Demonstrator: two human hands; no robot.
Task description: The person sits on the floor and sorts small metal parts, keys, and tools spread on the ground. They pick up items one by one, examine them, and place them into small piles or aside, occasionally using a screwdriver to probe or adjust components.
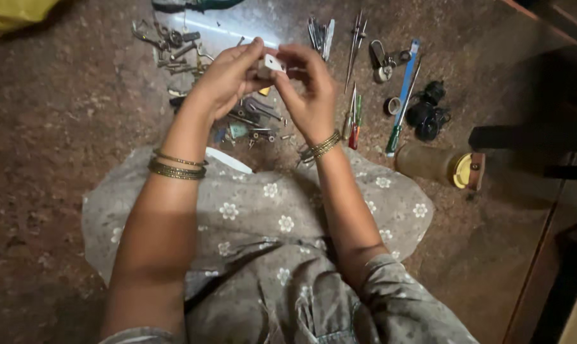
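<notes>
A: Far left first: yellow bag (pixel 11 14) in the corner, clear of everything. Right of it, a scatter of small metal parts (pixel 170 44) on the stone floor (pixel 53 114), some touching each other.

B: Hands?

A: Left hand (pixel 228 79) and right hand (pixel 307 89) raised together over the middle of the pile. Both pinch one small white block (pixel 272 64) between fingertips. Left fingers closed on its left end, right thumb and forefinger closed on its right end. Block is off the floor, between the two hands. Can't tell what it is.

B: Under them?

A: More loose bits and a small teal piece (pixel 238 130), partly hidden by the wrists. Bangles (pixel 177 167) on both wrists.

B: Right side?

A: Bunch of thin metal tools (pixel 320 32) far centre, then a padlock (pixel 382 64), screwdrivers (pixel 355 124), a long blue-handled tool (pixel 404 83), a black lump of parts (pixel 427 114), and a brownish jar (pixel 438 164) lying on its side nearest the knee.

B: Risks?

A: My read: grip is fingertip-only on a small smooth block. If it slips, it drops into the clutter below and is slow to find. Light is dim, which adds to that. Jar lies on its side, so a knee bump could roll it into the screwdrivers. Sharp tips point toward the lap; reaching blind could catch a finger.
</notes>
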